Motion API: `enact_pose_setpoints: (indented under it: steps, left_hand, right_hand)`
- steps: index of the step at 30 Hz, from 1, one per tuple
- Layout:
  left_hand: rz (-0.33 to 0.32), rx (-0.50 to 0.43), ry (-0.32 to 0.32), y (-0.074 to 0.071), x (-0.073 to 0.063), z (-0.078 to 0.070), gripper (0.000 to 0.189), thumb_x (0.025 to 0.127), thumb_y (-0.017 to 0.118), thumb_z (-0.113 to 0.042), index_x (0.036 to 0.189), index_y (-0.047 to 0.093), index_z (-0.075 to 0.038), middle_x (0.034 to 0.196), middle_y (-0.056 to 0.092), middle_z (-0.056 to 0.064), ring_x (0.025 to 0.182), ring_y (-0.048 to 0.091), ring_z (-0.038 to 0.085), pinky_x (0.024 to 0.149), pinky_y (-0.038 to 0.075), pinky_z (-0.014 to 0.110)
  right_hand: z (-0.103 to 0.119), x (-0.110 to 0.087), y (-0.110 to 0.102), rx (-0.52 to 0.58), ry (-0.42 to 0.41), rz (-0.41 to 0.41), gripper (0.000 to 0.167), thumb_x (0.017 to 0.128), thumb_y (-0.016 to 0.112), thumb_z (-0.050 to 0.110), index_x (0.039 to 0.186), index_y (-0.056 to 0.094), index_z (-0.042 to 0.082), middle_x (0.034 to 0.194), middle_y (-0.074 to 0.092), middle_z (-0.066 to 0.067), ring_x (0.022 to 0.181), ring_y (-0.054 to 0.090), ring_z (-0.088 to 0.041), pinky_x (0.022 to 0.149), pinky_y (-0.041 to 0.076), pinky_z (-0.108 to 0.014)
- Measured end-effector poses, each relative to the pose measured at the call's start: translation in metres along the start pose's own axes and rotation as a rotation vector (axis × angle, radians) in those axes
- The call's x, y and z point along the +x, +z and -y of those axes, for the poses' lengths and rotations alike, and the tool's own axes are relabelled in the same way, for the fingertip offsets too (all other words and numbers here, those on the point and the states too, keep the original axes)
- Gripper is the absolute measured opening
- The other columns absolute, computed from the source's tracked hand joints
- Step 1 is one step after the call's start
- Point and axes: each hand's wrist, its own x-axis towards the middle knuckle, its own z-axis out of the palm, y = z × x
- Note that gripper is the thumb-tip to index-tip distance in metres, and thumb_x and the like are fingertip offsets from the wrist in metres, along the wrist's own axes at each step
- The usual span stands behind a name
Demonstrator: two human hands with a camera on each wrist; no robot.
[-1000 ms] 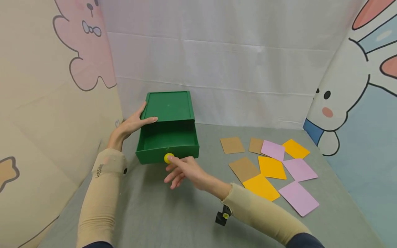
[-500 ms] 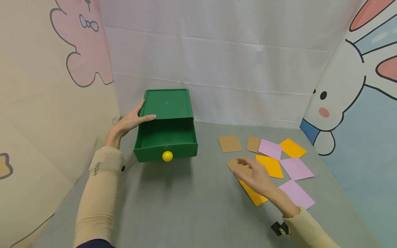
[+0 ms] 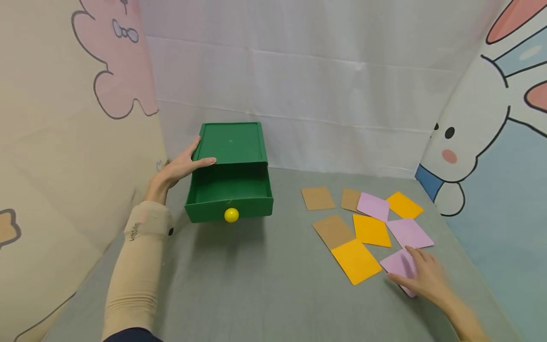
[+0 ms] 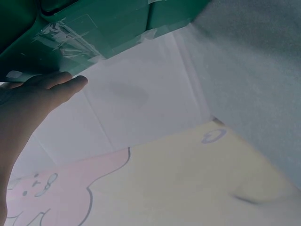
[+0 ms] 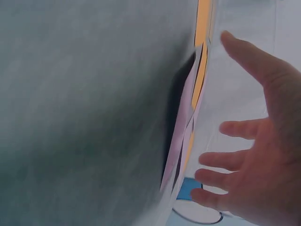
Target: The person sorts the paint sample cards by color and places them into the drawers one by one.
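A green box (image 3: 232,142) stands at the back left, its drawer (image 3: 256,207) pulled out and a yellow ball-shaped knob on the front. My left hand (image 3: 179,168) rests on the box's left side, thumb across the top's front edge. In the left wrist view, straight fingers (image 4: 66,87) lie against the taped green wall. On the right, my right hand (image 3: 427,275) reaches over the nearest purple card (image 3: 399,262), covering part of it. The right wrist view has this hand's fingers (image 5: 230,160) spread, with nothing between them and the thumb.
Several square cards lie on the grey table (image 3: 273,294): brown cards (image 3: 318,198), yellow cards (image 3: 356,261) and purple cards (image 3: 410,232), some overlapping. A white curtain (image 3: 299,95) hangs behind, and printed cloth walls stand at both sides.
My right hand has left the drawer knob and travelled right across the cards to the nearest purple one. The drawer stays pulled out, and my left hand stays on the box.
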Motion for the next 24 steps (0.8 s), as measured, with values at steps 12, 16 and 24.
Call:
enact_pose_setpoints:
  steps: [12,16,24]
  left_hand:
    - [-0.037,0.011,0.012,-0.003,0.018,0.028,0.103,0.087,0.061,-0.058,0.151,-0.018,-0.037,0.16,-0.019,-0.011,0.151,-0.013,0.024,0.118,0.005,0.064]
    - [-0.033,0.008,0.011,-0.003,0.019,0.025,0.103,0.088,0.06,-0.057,0.151,-0.018,-0.036,0.16,-0.019,-0.01,0.151,-0.013,0.024,0.118,0.005,0.064]
    - [-0.022,0.012,0.004,-0.002,0.017,0.019,0.102,0.089,0.06,-0.053,0.152,-0.018,-0.032,0.161,-0.02,-0.008,0.151,-0.014,0.025,0.118,0.004,0.064]
  right_hand:
    - [-0.018,-0.006,-0.002,-0.094,0.084,0.155,0.109,0.063,0.078,0.064,0.136,0.04,-0.008,0.125,0.047,-0.041,0.103,0.047,-0.054,0.079,0.039,-0.073]
    - [-0.019,-0.004,-0.004,-0.099,0.08,0.156,0.108,0.062,0.078,0.065,0.133,0.043,-0.008,0.12,0.05,-0.041,0.099,0.05,-0.052,0.075,0.042,-0.07]
    - [-0.015,0.0,-0.018,-0.09,0.058,0.132,0.107,0.061,0.08,0.063,0.131,0.044,-0.009,0.114,0.051,-0.041,0.093,0.055,-0.047,0.071,0.045,-0.066]
